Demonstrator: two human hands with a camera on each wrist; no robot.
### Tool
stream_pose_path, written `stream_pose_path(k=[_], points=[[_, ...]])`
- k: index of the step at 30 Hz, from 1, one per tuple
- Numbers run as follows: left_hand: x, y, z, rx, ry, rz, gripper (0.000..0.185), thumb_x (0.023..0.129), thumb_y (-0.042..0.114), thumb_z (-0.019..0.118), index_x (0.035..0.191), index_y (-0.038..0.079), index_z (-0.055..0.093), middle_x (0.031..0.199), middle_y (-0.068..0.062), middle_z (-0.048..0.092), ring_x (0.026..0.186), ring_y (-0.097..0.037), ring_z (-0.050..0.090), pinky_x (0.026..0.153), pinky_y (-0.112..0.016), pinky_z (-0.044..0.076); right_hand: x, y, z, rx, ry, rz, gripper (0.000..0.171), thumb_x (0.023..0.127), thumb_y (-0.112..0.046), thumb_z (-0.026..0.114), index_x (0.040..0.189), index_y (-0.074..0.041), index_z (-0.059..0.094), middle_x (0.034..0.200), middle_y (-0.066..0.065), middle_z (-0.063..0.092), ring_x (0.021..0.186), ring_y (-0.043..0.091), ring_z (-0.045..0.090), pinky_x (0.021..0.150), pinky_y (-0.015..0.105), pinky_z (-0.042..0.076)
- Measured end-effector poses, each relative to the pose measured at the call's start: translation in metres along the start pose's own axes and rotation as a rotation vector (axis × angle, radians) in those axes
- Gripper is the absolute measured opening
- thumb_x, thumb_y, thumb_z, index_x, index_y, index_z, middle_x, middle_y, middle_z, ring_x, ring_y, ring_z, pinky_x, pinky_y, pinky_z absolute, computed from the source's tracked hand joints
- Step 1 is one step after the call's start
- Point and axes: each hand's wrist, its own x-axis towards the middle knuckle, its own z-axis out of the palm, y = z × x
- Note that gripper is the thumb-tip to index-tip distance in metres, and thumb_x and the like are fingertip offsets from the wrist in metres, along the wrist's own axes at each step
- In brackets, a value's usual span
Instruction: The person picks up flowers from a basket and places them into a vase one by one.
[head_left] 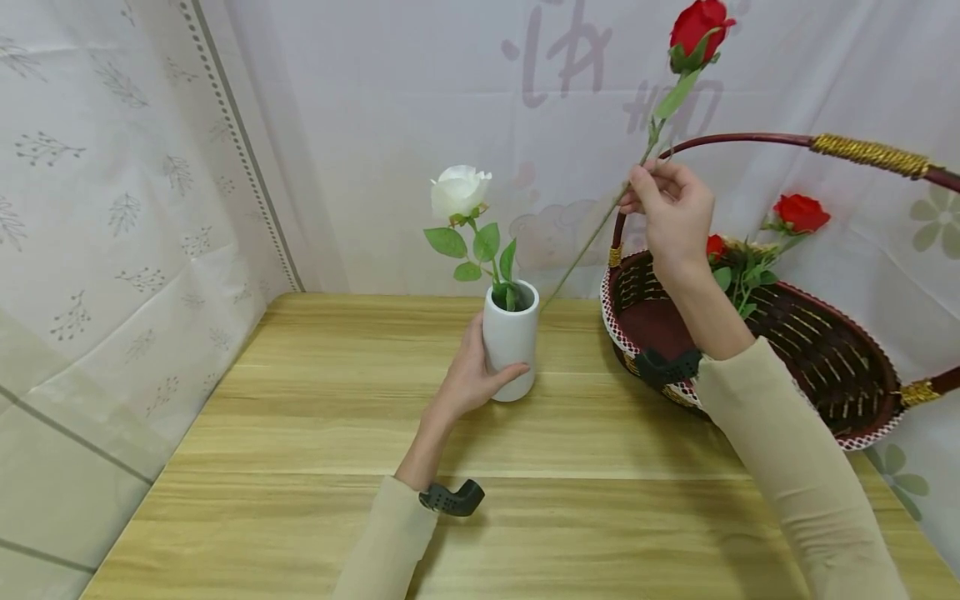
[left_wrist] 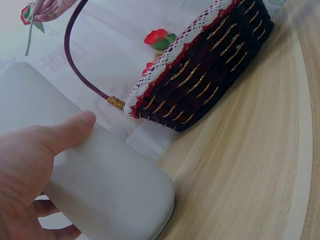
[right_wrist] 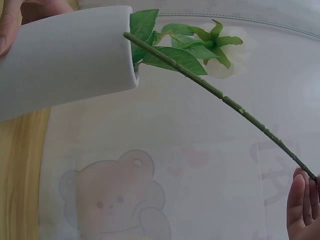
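Observation:
A white vase (head_left: 512, 354) stands upright on the wooden table, with a white rose (head_left: 460, 193) in it leaning left. My left hand (head_left: 476, 371) grips the vase low on its side, thumb across the front, as the left wrist view also shows. Up and to the right, my right hand (head_left: 675, 208) pinches the green stem of a red rose (head_left: 699, 35). Its bloom points up and its stem slants down left. In the right wrist view the lower end of the stem (right_wrist: 215, 91) appears close to the mouth of the vase (right_wrist: 70, 60).
A dark woven basket (head_left: 832, 375) with white-and-red trim and a tall arched handle (head_left: 750, 137) stands at the right. Red roses (head_left: 801, 214) lie inside it. Patterned white cloth (head_left: 375, 150) hangs behind the table (head_left: 360, 375).

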Motion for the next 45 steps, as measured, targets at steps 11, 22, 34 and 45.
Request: stream_pose_path(k=[11,22,34,45], points=[[-0.001,0.003,-0.001,-0.007,-0.009,-0.016,0.099,0.084,0.028,0.085,0.157,0.017,0.019,0.147,-0.009,0.038,0.128,-0.025,0.045,0.106,-0.049,0.041,0.003,-0.005,0.010,0.054,0.045,0.008,0.010,0.091,0.000,0.072,0.096,0.004,0.065,0.082,0.014,0.063,0.066,0.021,0.064,0.064,0.025,0.057],[-0.001,0.002,-0.001,-0.005,-0.011,-0.023,0.100,0.084,0.029,0.085,0.158,0.017,0.019,0.147,-0.009,0.038,0.129,-0.025,0.045,0.106,-0.049,0.040,-0.004,0.005,0.017,0.005,-0.005,-0.018,0.010,0.091,0.001,0.072,0.096,0.006,0.065,0.082,0.014,0.064,0.066,0.021,0.065,0.065,0.025,0.057],[-0.002,0.002,-0.001,-0.019,-0.008,-0.016,0.101,0.084,0.028,0.085,0.158,0.018,0.018,0.147,-0.010,0.038,0.128,-0.027,0.045,0.106,-0.052,0.040,-0.013,0.019,0.023,-0.043,-0.088,-0.056,0.008,0.094,-0.001,0.069,0.097,0.006,0.066,0.082,0.012,0.067,0.066,0.018,0.066,0.066,0.026,0.057],[-0.001,0.000,-0.001,-0.010,-0.009,-0.017,0.100,0.084,0.030,0.085,0.158,0.019,0.019,0.147,-0.009,0.038,0.128,-0.025,0.045,0.105,-0.050,0.041,-0.018,0.027,0.029,-0.064,-0.136,-0.027,0.011,0.094,-0.001,0.070,0.099,0.008,0.066,0.082,0.010,0.068,0.066,0.017,0.066,0.067,0.026,0.057]])
